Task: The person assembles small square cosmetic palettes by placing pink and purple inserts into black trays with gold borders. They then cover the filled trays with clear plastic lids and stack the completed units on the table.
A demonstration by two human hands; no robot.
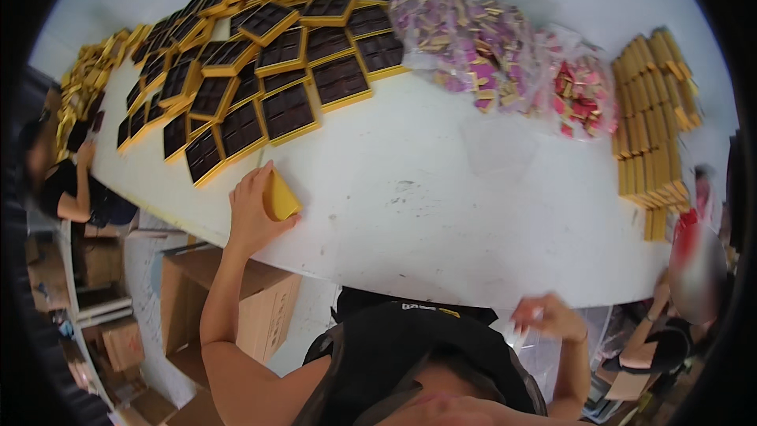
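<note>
My left hand (254, 207) is closed around a small yellow box (282, 196), fingers over its far edge and thumb at its near corner. The box is tilted, its plain yellow side toward me. Just beyond it begins a large spread of yellow-edged boxes with dark compartments (290, 113), some stacked and overlapping. My right hand (550, 317) hovers by the table's near edge, its fingers bent and smeared by motion. Whether anything is in it cannot be made out. Clear plastic (542, 359) shows below that hand.
On the white table (394, 213) lie clear bags of purple-and-gold pieces (477, 43) and red-and-pink pieces (579, 99). Stacked gold boxes (648, 130) stand at the right. An open carton (236, 308) sits below the table's left edge. Other people work at left (71, 189) and right (658, 339).
</note>
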